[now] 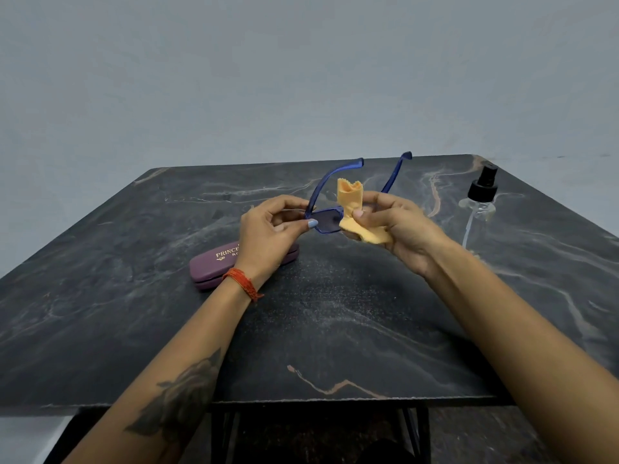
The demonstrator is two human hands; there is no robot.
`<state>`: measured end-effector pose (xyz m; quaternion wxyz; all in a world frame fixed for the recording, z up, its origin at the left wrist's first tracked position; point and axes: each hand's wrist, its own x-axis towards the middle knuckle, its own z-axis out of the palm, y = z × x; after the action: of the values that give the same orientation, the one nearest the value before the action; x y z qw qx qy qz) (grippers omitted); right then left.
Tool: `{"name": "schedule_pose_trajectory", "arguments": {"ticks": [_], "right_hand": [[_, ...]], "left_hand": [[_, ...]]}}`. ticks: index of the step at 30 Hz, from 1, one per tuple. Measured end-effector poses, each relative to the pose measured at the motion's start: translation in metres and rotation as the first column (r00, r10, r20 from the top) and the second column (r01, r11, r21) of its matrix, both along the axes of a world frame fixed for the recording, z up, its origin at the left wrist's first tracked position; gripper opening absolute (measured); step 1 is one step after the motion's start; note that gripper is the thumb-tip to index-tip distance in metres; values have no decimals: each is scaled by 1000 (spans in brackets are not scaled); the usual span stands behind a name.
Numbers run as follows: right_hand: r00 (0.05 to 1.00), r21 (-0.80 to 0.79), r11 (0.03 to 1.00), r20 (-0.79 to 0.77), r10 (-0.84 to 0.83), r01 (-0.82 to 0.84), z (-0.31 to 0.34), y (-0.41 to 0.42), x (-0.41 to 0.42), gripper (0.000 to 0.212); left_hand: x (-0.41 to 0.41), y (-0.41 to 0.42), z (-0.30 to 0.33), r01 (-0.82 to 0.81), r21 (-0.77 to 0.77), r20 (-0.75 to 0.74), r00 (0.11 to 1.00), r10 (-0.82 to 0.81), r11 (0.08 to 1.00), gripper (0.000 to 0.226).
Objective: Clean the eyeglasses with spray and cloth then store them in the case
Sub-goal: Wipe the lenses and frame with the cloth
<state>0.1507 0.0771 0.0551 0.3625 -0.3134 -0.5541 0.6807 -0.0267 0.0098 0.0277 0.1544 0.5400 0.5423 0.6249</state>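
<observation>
Blue-framed eyeglasses hang in the air above the table, temples unfolded and pointing away from me. My left hand pinches the left end of the frame at the hinge. My right hand pinches an orange cloth around the right lens, which the cloth hides. A purple eyeglass case lies closed on the table under my left wrist. A clear spray bottle with a black pump top stands at the far right.
The dark marbled table runs to a grey wall behind; its front edge is close to me. Black metal legs show below the front edge.
</observation>
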Motion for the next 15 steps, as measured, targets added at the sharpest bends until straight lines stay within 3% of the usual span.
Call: {"name": "schedule_pose_trajectory", "arguments": {"ticks": [2, 5, 10, 15], "right_hand": [[994, 107, 992, 82, -72, 63, 0, -1, 0, 22], [984, 204, 966, 39, -173, 162, 3, -4, 1, 32], [984, 131, 979, -102, -146, 159, 5, -4, 2, 34], [977, 165, 971, -156, -146, 171, 3, 0, 0, 33]], "left_hand": [[0, -1, 1, 14, 9, 4, 1000, -14, 1000, 23], [0, 0, 1, 26, 34, 27, 999, -27, 999, 24], [-1, 0, 0, 26, 62, 57, 998, -29, 998, 29], [-2, -1, 1, 35, 65, 72, 997, -39, 997, 29]]}}
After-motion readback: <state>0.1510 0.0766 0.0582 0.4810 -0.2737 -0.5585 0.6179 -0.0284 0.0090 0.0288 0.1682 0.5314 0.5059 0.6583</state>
